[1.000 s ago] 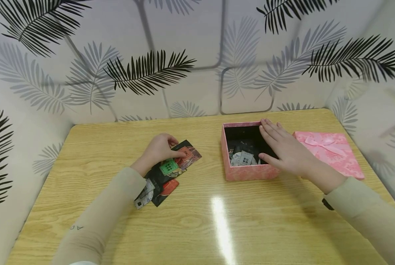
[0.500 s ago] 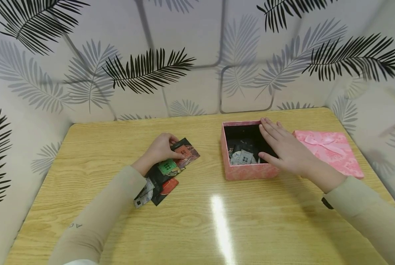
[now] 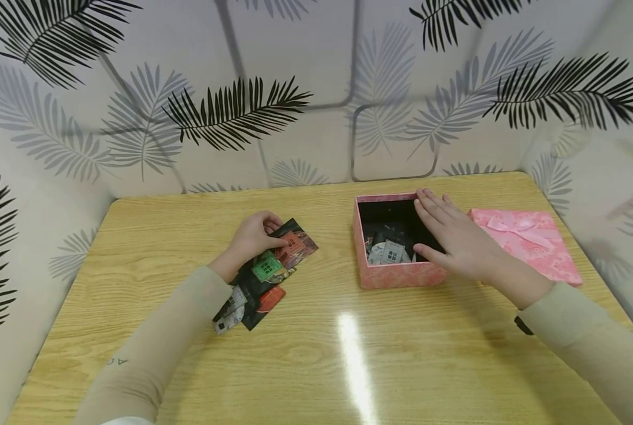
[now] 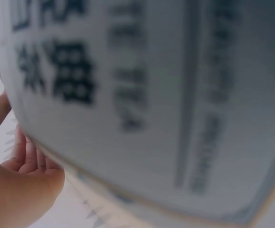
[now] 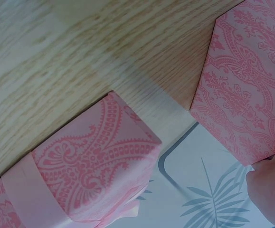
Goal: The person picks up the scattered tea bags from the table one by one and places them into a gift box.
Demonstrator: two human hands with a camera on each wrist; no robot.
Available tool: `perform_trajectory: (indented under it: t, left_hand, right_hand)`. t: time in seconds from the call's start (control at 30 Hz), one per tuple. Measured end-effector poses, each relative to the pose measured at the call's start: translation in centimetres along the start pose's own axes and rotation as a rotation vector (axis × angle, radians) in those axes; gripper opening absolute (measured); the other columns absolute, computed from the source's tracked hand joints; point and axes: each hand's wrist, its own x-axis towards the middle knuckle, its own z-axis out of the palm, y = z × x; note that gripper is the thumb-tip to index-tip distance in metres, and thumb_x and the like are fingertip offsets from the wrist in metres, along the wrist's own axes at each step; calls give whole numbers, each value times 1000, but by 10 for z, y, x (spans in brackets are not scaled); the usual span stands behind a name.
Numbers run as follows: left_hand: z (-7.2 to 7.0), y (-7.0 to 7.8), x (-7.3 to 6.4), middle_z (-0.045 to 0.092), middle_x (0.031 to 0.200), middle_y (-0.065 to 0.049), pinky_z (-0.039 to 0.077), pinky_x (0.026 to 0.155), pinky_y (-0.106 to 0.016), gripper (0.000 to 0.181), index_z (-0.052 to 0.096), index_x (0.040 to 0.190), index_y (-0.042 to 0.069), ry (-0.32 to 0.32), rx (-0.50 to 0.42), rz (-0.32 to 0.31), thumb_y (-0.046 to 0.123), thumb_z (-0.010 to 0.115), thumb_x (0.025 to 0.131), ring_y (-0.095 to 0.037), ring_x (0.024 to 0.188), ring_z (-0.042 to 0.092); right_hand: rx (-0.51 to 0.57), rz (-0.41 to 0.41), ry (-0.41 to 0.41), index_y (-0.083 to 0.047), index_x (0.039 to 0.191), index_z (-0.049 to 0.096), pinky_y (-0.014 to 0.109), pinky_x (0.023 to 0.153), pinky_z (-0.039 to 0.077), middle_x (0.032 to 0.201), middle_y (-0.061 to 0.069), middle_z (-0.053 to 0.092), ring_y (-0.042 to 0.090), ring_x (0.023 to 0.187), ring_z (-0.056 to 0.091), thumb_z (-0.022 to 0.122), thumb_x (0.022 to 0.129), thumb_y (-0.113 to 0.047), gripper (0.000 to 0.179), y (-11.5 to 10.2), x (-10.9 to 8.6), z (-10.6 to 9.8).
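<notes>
My left hand [image 3: 252, 239] pinches a black tea packet with an orange-red label [image 3: 295, 241], thumb on its face and fingers curled behind. Below it several packets overlap in a fan: one with a green label [image 3: 267, 268], one with a red label [image 3: 269, 299], and a white-grey one [image 3: 232, 313]. In the left wrist view a white tea packet [image 4: 128, 156] with printed lettering fills most of the picture. My right hand [image 3: 462, 245] rests with straight fingers along the right rim of a pink patterned box [image 3: 398, 276]. More packets [image 3: 393, 252] lie inside on its dark bottom.
The pink lid [image 3: 528, 236] with a ribbon bow lies right of the box, partly behind my right forearm. All stands on a wood-grain table [image 3: 305, 354]. A leaf-patterned wall covering [image 3: 305, 136] rises along the back edge and both sides.
My left hand and the packet it pinches have shifted slightly up and left, and the thumb has slid back a little on the packet. The right hand stays on the rim.
</notes>
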Motion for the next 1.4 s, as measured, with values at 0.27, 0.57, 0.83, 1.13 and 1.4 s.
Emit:
perform_trajectory:
  t: [0.27,0.57,0.83,1.13,1.4]
  left_hand:
    - [-5,-2,-2,69,119,-21,58,99,-47,28,69,122,-1,77,-65,-34,7,79,97,-36,110,67]
    - [-19,3,-4,74,119,-25,62,94,-45,25,74,124,-4,116,-59,0,6,72,101,-38,109,71]
    - [-34,14,-6,78,118,-22,61,98,-50,24,79,118,0,157,6,-47,15,77,99,-37,110,74]
    - [-47,28,-8,75,128,-20,59,98,-50,25,80,117,2,202,-16,-104,19,77,100,-37,118,70]
    - [-51,42,-5,72,132,-20,61,99,-51,26,79,121,0,197,-141,-114,18,74,102,-34,107,74]
  right_hand:
    - [-4,-3,-27,5,167,22,48,138,5,178,22,13,40,166,12,56,108,-47,85,-3,0,-4]
    - [-5,-2,-31,5,166,23,48,138,5,177,24,15,41,166,13,56,108,-47,85,-5,0,-5]
    - [-3,6,-37,5,167,22,50,138,7,178,22,13,41,166,13,56,108,-47,86,-4,0,-5]
    - [-2,3,-35,5,167,22,49,138,6,177,23,14,41,166,13,56,108,-47,86,-4,0,-5]
    - [-7,-1,-29,5,166,22,49,138,6,177,23,14,42,166,13,56,108,-47,86,-3,0,-5]
